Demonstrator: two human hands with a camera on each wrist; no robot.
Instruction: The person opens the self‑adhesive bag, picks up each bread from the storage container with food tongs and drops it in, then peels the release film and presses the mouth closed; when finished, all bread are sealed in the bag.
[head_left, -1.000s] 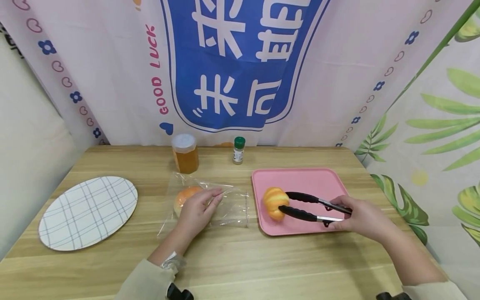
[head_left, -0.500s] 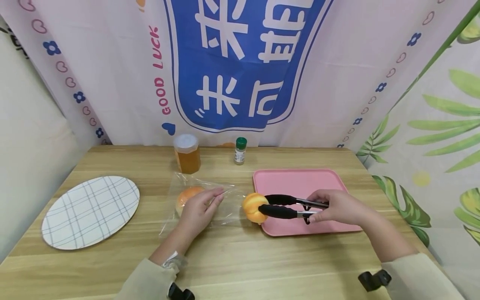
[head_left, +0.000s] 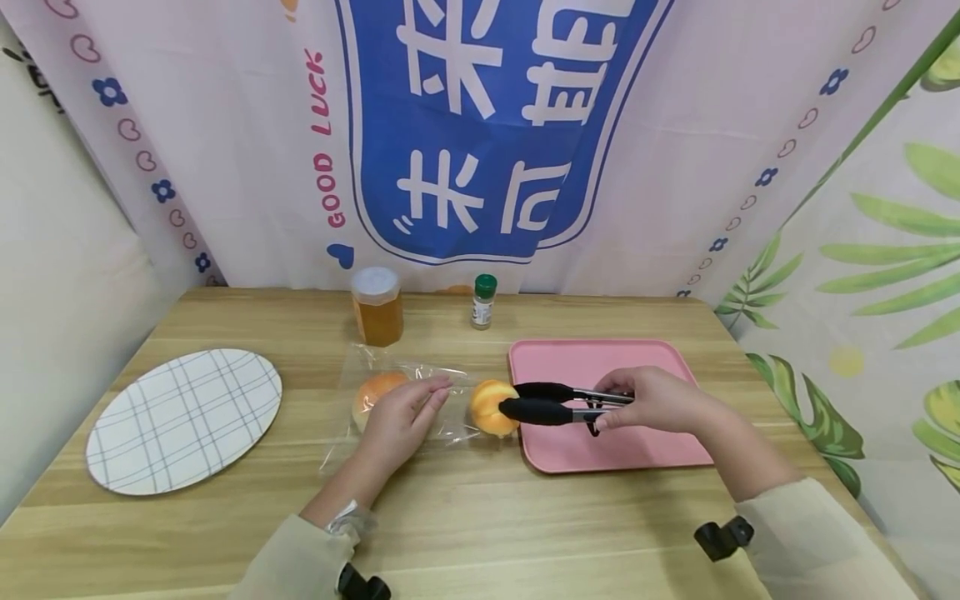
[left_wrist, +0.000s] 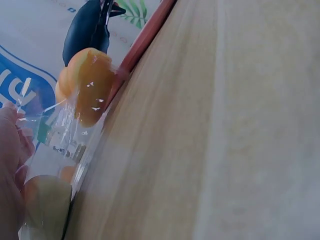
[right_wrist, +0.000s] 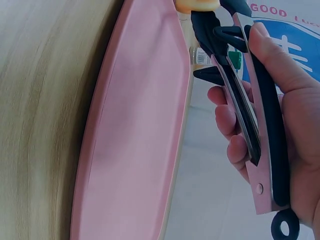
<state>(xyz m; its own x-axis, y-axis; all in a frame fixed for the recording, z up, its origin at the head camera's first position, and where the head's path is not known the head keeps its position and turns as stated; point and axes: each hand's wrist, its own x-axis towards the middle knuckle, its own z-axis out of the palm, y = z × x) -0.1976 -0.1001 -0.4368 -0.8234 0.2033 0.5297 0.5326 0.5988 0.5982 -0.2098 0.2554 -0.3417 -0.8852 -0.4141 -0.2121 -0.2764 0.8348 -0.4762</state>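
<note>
My left hand (head_left: pixel 399 421) lies over a clear plastic bag (head_left: pixel 456 428) and pinches its film near the mouth, thumb against fingers. Inside the bag, partly under that hand, is a round golden bun (head_left: pixel 373 393). With my right hand (head_left: pixel 660 402) I grip black-tipped metal tongs (head_left: pixel 542 412), fingers curled round the handles in the right wrist view. The tongs' tips clasp a ridged yellow-orange bread roll (head_left: pixel 492 407) right at the bag's mouth. In the left wrist view the lower part of the roll (left_wrist: pixel 91 82) overlaps the shiny film.
A pink tray (head_left: pixel 577 360) lies under the tongs on the wooden table (head_left: pixel 480 533). An oval checked plate (head_left: pixel 183 421) is at the left. At the back stand a jar of amber contents (head_left: pixel 378 317) and a small green-capped shaker (head_left: pixel 483 304).
The right hand has carried the tongs and bread roll leftward, off the pink tray to the bag's mouth. My left hand has kept its pinch on the bag.
</note>
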